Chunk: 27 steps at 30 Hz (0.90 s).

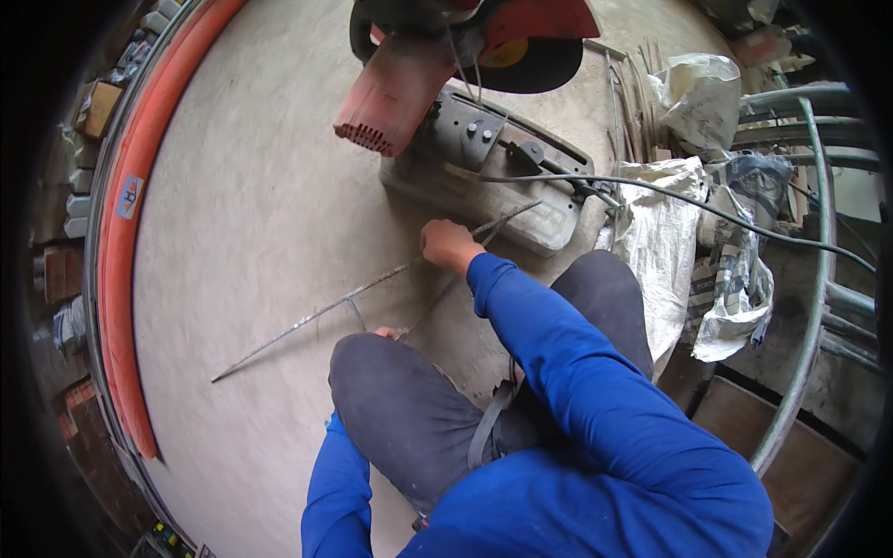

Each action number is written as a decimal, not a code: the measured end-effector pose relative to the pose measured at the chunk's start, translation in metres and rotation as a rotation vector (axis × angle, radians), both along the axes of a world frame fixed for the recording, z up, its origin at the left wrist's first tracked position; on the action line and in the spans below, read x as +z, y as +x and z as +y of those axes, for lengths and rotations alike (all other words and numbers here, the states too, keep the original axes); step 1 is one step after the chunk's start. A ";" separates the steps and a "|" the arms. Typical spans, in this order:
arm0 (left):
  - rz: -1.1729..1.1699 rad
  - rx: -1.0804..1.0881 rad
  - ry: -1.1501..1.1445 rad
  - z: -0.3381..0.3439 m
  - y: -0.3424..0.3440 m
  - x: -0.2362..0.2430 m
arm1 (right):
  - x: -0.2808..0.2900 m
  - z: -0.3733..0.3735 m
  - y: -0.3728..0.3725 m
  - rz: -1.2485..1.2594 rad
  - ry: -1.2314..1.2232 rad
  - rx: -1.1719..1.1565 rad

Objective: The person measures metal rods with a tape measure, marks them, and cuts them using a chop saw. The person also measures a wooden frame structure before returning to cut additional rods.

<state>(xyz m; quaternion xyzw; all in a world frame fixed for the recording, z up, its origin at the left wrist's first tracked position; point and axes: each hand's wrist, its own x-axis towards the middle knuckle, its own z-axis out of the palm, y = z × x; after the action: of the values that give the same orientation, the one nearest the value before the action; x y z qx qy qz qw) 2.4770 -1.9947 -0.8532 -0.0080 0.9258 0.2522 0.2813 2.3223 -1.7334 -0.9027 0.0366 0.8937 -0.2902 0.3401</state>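
Concrete floor [205,232], seen from above. Left to right: a long orange pipe [119,270]; a thin metal rod [349,298], slanting up toward the saw's base; the left hand [387,332], mostly behind the knee, its grip indeterminable; the right hand [449,245], fingers curled closed around the rod; a red cut-off saw [395,93]; a white sack [659,246].

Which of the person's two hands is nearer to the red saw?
Right. The right hand holds a metal rod close to the base of the saw; the left hand, mostly hidden behind the left knee, is farther from it.
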 end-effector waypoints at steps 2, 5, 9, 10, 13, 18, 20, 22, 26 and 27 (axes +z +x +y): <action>-0.048 0.107 0.085 -0.001 0.005 -0.011 | 0.001 -0.001 -0.002 -0.037 0.009 0.015; -0.147 0.452 0.367 -0.015 -0.008 -0.047 | -0.003 -0.002 -0.005 -0.032 0.019 0.007; -0.071 0.684 0.510 -0.060 -0.029 -0.080 | -0.010 -0.001 -0.005 0.067 0.007 0.083; -0.015 0.656 0.412 -0.069 -0.030 -0.079 | -0.010 0.000 -0.004 0.098 0.005 0.093; 0.132 0.775 0.675 -0.084 -0.023 -0.061 | -0.009 0.005 0.001 0.130 -0.089 0.082; 0.255 0.707 0.700 -0.090 -0.016 -0.011 | -0.003 0.004 0.003 0.098 -0.096 0.046; 0.337 0.618 0.638 -0.089 -0.013 0.002 | 0.000 0.003 0.003 0.074 -0.068 0.018; 0.497 0.475 0.547 -0.086 -0.010 0.009 | 0.002 0.003 0.003 0.088 -0.095 0.017; 0.521 0.476 0.502 -0.083 0.000 0.012 | -0.002 0.006 0.004 0.108 -0.098 0.024; 0.493 0.495 0.517 -0.082 0.002 0.011 | -0.004 0.006 0.004 0.115 -0.095 0.041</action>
<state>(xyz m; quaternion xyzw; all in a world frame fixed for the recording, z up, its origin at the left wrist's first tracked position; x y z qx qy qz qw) 2.4793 -2.0771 -0.8421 -0.0988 0.8419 0.5299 -0.0246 2.3259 -1.7272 -0.9070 -0.0146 0.8975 -0.3269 0.2955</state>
